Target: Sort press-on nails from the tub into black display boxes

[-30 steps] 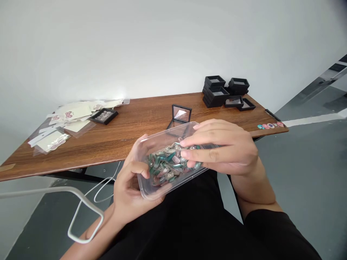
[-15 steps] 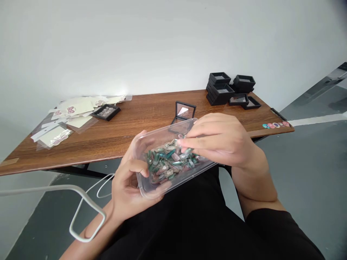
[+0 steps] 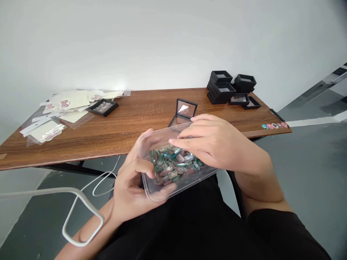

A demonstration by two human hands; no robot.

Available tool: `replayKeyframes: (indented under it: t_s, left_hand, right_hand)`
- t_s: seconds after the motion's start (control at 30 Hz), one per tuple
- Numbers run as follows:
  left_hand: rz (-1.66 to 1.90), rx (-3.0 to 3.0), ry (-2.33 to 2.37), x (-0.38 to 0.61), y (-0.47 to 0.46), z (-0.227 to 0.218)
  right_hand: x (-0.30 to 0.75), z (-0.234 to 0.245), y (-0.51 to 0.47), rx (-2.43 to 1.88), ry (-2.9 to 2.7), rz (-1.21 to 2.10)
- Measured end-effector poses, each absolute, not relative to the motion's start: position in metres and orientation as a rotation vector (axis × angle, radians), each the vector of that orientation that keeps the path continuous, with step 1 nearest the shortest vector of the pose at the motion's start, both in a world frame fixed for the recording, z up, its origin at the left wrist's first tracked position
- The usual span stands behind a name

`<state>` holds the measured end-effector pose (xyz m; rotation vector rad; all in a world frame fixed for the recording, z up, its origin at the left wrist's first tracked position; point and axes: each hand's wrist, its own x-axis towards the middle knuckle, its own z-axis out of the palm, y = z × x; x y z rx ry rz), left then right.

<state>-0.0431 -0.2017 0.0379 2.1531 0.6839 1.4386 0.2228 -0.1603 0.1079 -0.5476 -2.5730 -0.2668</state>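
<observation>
My left hand (image 3: 135, 180) is closed around the left end of a clear plastic container (image 3: 187, 185), its thumb hooked over the rim. The container is tilted and held in front of the table edge. Inside lies a heap of press-on nails (image 3: 173, 166) in green, teal, pale pink and clear tones. My right hand (image 3: 214, 142) reaches over the container's right side, fingers stretched apart above the nails. Its thumb is hidden, and I see nothing held between the fingers. Just behind the container stands an opened black display frame (image 3: 187, 108) with a clear window and a white piece showing.
The wooden table (image 3: 146, 108) runs along the wall. Stacked black frames (image 3: 221, 94) stand at the back right, near round stickers (image 3: 274, 126). At left are packaged cards (image 3: 72, 103) and a filled black case (image 3: 103, 107). A white cable (image 3: 81, 195) loops by my left forearm.
My right hand's fingers have spread from a closer pinch over the nails. The container has shifted slightly right and down in view, still in my left hand.
</observation>
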Motion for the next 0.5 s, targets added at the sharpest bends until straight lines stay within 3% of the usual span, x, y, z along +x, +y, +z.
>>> replayKeyframes:
  t_s: [0.5]
  left_hand:
    - [1.429,2.166,0.725,-0.044,-0.2,0.033]
  right_hand:
    - [0.22,0.099,-0.145,-0.43,-2.484,-0.096]
